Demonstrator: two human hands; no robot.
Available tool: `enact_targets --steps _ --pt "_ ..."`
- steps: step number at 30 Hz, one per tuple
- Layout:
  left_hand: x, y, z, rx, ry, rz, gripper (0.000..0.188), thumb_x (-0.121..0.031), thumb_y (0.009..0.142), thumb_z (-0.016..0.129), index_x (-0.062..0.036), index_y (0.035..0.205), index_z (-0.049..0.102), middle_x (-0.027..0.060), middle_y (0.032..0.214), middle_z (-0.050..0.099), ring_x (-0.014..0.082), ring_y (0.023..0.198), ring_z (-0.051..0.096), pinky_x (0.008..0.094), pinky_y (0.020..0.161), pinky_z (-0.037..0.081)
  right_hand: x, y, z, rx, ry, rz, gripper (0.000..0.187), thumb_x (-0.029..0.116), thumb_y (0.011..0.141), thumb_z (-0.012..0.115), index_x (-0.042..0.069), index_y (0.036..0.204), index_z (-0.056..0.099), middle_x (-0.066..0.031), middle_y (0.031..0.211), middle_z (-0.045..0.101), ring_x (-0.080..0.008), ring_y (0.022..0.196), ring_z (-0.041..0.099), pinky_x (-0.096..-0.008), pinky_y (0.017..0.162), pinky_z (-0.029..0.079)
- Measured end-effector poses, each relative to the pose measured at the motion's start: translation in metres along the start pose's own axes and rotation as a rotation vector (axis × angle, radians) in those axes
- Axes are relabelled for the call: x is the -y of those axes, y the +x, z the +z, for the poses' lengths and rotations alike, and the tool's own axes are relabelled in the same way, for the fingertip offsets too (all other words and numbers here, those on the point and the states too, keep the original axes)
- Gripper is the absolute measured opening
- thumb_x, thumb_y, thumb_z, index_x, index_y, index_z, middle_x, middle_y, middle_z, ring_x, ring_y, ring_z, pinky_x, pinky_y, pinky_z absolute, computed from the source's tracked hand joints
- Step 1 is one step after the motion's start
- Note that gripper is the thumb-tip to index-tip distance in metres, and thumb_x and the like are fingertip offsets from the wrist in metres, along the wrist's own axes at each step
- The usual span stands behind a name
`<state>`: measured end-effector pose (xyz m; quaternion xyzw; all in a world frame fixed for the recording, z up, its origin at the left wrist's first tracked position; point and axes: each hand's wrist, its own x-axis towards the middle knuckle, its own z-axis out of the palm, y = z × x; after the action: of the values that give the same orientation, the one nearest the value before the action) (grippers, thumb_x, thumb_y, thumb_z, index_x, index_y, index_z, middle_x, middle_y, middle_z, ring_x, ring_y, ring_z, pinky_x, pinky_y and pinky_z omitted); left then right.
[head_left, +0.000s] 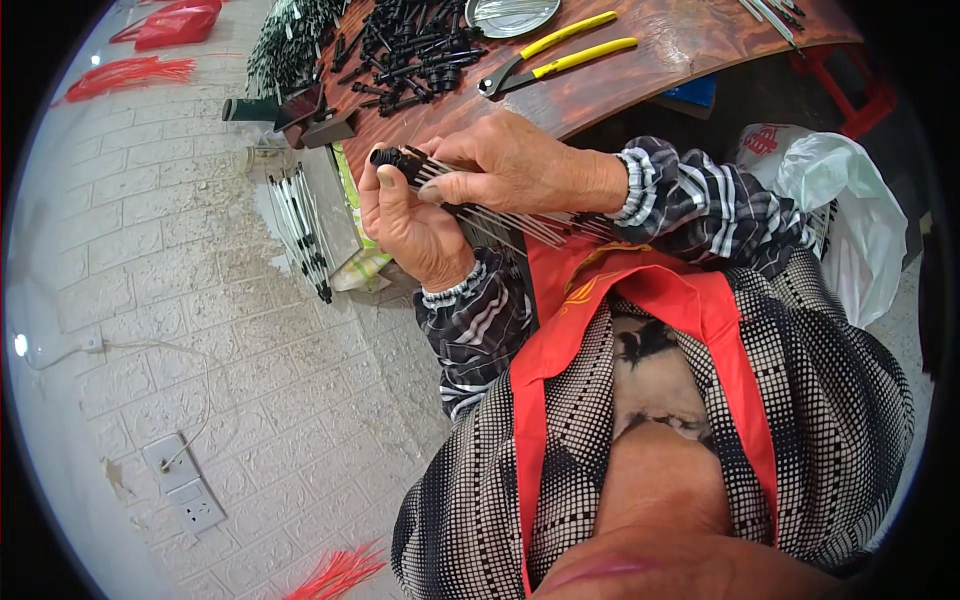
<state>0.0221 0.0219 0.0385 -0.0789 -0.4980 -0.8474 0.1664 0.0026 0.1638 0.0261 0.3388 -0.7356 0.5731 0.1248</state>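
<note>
Pinching a black ribbed piece (386, 157), left grip (418, 232); right grip (505, 165) closed around half-hidden rods (496, 219).

2 hands are showing: L hand (425, 235) & R hand (525, 165). Also showing: 1 tbl. (670, 60), 1 pr. yel.-handled pliers (565, 38), 1 rd. dish (510, 35), 1 red apron (530, 370), 1 red bag (180, 22), 2 red strand bundles (130, 78), 2 wall plates (197, 507), 1 cord (150, 345). Blk pcs (435, 72) & rods (515, 222) are overlapping, too many to ct.
</note>
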Motion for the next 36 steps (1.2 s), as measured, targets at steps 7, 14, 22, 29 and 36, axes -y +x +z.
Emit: enact_targets --steps 7,14,22,29,36 --pt "-0.004 0.001 -0.008 0.013 0.023 0.000 0.028 -0.017 0.090 0.063 0.0030 0.109 0.057 0.0157 0.092 0.066 0.0356 0.086 0.067 0.0420 0.078 0.055 0.000 -0.015 0.010 -0.112 -0.005 0.013 0.021 0.022 0.085 0.063 0.001 0.086 0.062 -0.0187 0.073 0.060 -0.0379 0.066 0.060 -0.0423 0.056 0.046" --pt "-0.003 0.004 -0.012 0.073 0.027 0.014 0.031 -0.020 0.092 0.060 0.0029 0.113 0.056 0.0149 0.101 0.065 0.0405 0.092 0.065 0.0437 0.080 0.054 -0.004 -0.009 0.010 -0.084 -0.093 -0.057 0.016 0.018 0.088 0.058 0.003 0.084 0.059 -0.0180 0.070 0.059 -0.0403 0.067 0.059 -0.0459 0.056 0.044" --pt "-0.002 0.006 -0.006 0.014 -0.045 -0.040 0.028 -0.017 0.089 0.064 0.0025 0.109 0.058 0.0159 0.090 0.067 0.0363 0.086 0.067 0.0424 0.078 0.055 -0.004 -0.001 -0.001 -0.009 -0.082 -0.086 0.019 0.019 0.090 0.056 0.001 0.083 0.059 -0.0201 0.070 0.058 -0.0417 0.068 0.058 -0.0470 0.057 0.044" --pt "-0.001 0.008 -0.013 0.066 -0.027 -0.060 0.032 -0.020 0.092 0.061 0.0019 0.114 0.055 0.0136 0.103 0.065 0.0399 0.095 0.064 0.0424 0.076 0.055 -0.007 0.003 -0.006 0.034 -0.089 -0.167 0.015 0.016 0.089 0.056 0.001 0.091 0.059 -0.0214 0.075 0.060 -0.0418 0.070 0.058 -0.0468 0.059 0.046" --pt "-0.001 0.007 -0.004 -0.002 0.020 -0.021 0.028 -0.021 0.092 0.061 0.0008 0.109 0.057 0.0111 0.103 0.065 0.0342 0.094 0.065 0.0413 0.080 0.054 -0.003 -0.003 0.009 0.003 -0.210 0.021 0.016 0.010 0.086 0.056 -0.001 0.098 0.056 -0.0205 0.076 0.061 -0.0397 0.071 0.061 -0.0446 0.061 0.049"
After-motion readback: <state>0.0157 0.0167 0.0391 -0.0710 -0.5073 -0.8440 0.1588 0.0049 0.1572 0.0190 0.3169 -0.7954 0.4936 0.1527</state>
